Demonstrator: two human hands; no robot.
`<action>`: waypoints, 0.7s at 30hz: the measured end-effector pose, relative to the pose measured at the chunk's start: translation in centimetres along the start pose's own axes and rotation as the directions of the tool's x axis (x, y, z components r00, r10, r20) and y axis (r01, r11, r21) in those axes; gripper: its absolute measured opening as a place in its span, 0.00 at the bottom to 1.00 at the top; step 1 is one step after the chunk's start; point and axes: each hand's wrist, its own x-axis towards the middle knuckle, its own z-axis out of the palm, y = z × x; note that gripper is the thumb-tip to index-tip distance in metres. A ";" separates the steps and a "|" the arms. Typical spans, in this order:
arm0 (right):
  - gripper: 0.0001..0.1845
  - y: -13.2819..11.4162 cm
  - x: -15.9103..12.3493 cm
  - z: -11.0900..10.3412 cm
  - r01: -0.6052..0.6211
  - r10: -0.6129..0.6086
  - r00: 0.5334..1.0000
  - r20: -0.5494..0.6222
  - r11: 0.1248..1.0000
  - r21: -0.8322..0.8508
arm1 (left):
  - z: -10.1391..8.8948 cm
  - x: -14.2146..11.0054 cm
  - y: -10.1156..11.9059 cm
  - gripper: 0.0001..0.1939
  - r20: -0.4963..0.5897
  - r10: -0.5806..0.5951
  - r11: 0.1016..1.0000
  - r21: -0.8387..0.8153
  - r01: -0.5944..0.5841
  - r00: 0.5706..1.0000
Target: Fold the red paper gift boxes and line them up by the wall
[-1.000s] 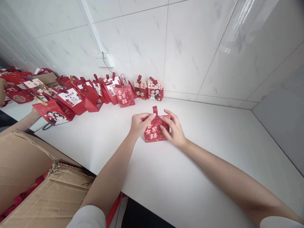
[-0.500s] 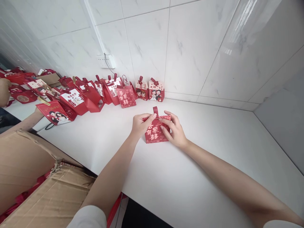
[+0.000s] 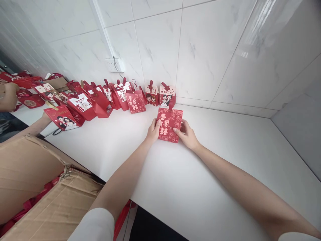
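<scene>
Between my hands is a red gift box with pale pink lettering, a floral pattern and a dark red ribbon loop at its top. My left hand grips its left side, thumb on the front. On the right side, my right hand holds it with the thumb across the front and the fingers behind. Its front faces me; its back is hidden. Behind it stand two small gift boxes with cartoon couples. A gift box with the same lettering stands further left.
A row of red gift boxes runs leftward along the tiled wall. At far left, another person's hand is by a couple-printed box. A cardboard carton with red items stands at the white table's front left edge. A wall socket is above.
My hands have moved from the box's top and ribbon down to its two sides. The box now stands taller in view, its front fully turned to me and slightly further back.
</scene>
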 end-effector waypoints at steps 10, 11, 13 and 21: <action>0.23 2.8 1.9 -1.7 -0.215 0.219 0.974 -0.057 0.974 0.072 | -0.5 1.1 -1.8 0.25 0.125 -0.099 0.986 -0.120 0.114 0.987; 0.24 2.8 2.0 -1.8 -0.209 0.210 0.978 -0.019 0.977 0.039 | -0.6 1.1 -1.6 0.26 0.178 -0.086 0.979 -0.166 0.116 0.980; 0.25 2.8 2.0 -2.1 -0.182 0.181 0.983 0.029 0.983 0.005 | -0.7 1.1 -1.4 0.28 0.246 -0.077 0.961 -0.240 0.137 0.966; 0.25 2.2 2.2 -1.7 -0.100 0.101 0.993 0.057 0.995 -0.007 | -1.1 1.3 -1.1 0.27 0.273 -0.115 0.945 -0.267 0.190 0.955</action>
